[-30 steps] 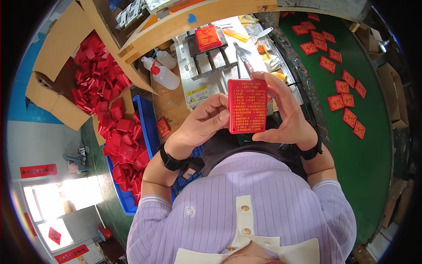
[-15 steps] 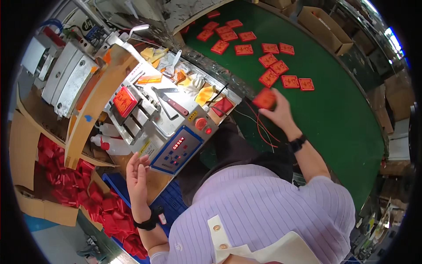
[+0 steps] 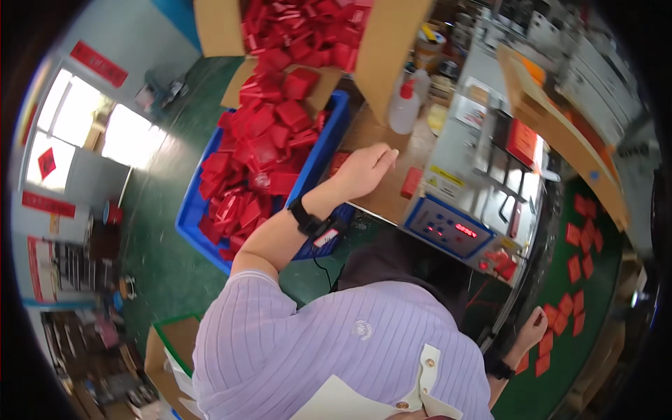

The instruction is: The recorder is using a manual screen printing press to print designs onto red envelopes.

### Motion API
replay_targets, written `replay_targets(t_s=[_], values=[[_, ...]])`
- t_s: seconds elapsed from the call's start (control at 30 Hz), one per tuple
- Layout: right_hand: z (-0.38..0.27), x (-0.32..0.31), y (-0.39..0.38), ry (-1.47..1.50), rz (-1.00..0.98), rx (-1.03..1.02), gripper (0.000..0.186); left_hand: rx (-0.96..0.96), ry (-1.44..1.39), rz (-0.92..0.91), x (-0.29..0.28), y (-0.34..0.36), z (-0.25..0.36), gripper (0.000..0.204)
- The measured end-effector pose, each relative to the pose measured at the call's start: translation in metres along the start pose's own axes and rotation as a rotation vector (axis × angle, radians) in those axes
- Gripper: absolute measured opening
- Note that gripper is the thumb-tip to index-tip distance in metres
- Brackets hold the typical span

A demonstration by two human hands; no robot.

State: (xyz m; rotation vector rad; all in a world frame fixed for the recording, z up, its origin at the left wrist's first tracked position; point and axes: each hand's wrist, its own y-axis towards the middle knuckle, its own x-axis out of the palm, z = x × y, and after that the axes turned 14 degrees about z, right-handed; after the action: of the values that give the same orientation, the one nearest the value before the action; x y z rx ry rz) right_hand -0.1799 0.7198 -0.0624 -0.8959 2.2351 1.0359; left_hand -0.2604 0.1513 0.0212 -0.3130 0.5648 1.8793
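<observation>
Left hand (image 3: 365, 170) extends over the brown wooden bench (image 3: 379, 201), fingers narrow and nearly together, no piece visible in it. Right hand (image 3: 536, 329) is at the near right, fingers loosely curled; nothing shows in its grasp, though its palm side cannot be fully inspected.

Change noted: half a second ago the right hand carried a red piece at the edge of the green work surface (image 3: 570, 358); it now appears empty, beside the scattered flat red rectangular pieces (image 3: 574, 269) there. In my judgement, that piece has been set down and both hands are free.

One red rectangular piece with orange-gold marking (image 3: 522, 142) sits on the fixture of the grey metal machine with a blue-edged control panel (image 3: 448, 227). Another flat red piece (image 3: 411, 183) lies on the bench against the machine's left side. Left of the left hand, a blue plastic crate (image 3: 334, 116) holds heaped glossy red pieces (image 3: 262, 150); beyond it, more fill a brown cardboard carton (image 3: 386, 52).
</observation>
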Motion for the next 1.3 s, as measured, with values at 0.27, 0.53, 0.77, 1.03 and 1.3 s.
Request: replay_targets(t_s=[0.27, 0.53, 0.77, 1.03, 1.3], values=[[-0.057, 0.025, 0.032, 0.195, -0.117, -0.036, 0.027, 0.030, 1.013, 0.332, -0.119, 0.085, -0.120, 0.052], [-0.096, 0.017, 0.039, 0.189, -0.122, -0.061, 0.021, -0.096, 1.183, 0.063, -0.165, 0.116, -0.170, 0.077], [-0.130, 0.038, 0.084, 0.518, -0.328, -0.091, 0.028, 0.285, 0.660, 0.176, -0.101, 0.095, -0.040, 0.079], [-0.292, 0.104, 0.166, 0.479, -0.539, -0.809, 0.069, 0.601, 0.187, -0.192, 0.010, 0.088, 0.117, 0.075], [-0.300, 0.110, 0.178, 0.702, -0.678, -0.496, 0.061, 0.530, 0.179, -0.516, 0.069, 0.112, 0.153, 0.052]])
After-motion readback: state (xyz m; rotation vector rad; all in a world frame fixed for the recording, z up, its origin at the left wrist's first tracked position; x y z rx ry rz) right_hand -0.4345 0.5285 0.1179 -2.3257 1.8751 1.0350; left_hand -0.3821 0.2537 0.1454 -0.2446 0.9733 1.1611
